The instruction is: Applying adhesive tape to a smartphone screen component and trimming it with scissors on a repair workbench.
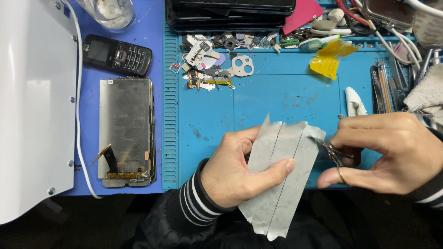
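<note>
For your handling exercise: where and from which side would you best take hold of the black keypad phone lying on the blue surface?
Grip the black keypad phone across its long edges at mid-body, coming from above. It lies flat, face up, slightly slanted, with free surface along both long sides, though the bare screen panel lies just below.
</note>
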